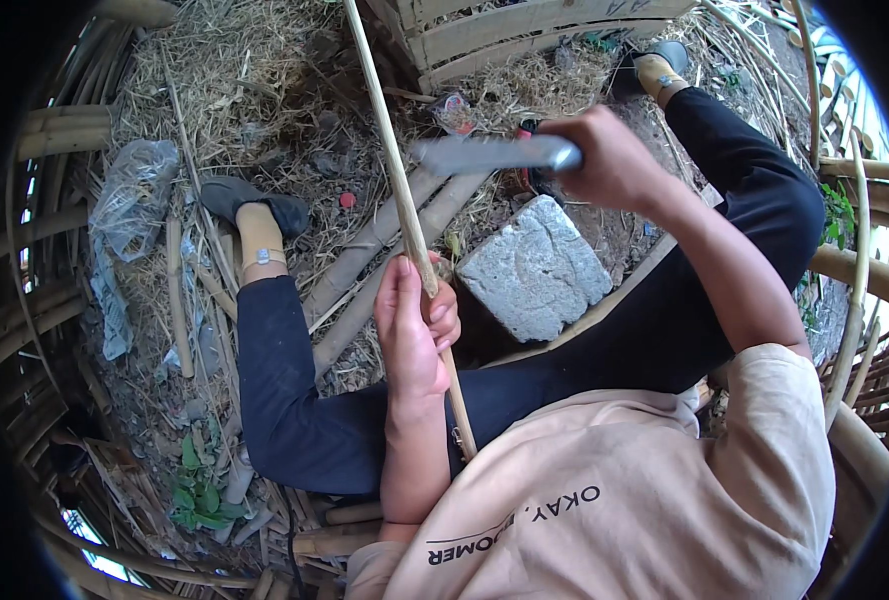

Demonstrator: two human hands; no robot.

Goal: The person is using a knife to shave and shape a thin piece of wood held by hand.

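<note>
My left hand point(417, 325) is closed around a long, thin wooden or bamboo stick point(390, 140). The stick leans from beside my waist, up through the fingers and out past the top of the view. To the right of it, my right hand point(605, 160) grips a wide-bladed knife point(490, 155). Motion smears the grey blade, and its handle is mostly hidden in the fist. The blade points left toward the stick; whether they touch I cannot tell. Below the knife, a rough grey concrete block point(537, 268) sits in front of my lap.
A slatted wooden crate point(525, 35) stands at the far side. Bamboo poles point(360, 255) lie across the straw-strewn ground between my legs. A clear plastic bag point(137, 195) lies at left, near a green plant point(200, 490). More bamboo point(855, 270) rises at right.
</note>
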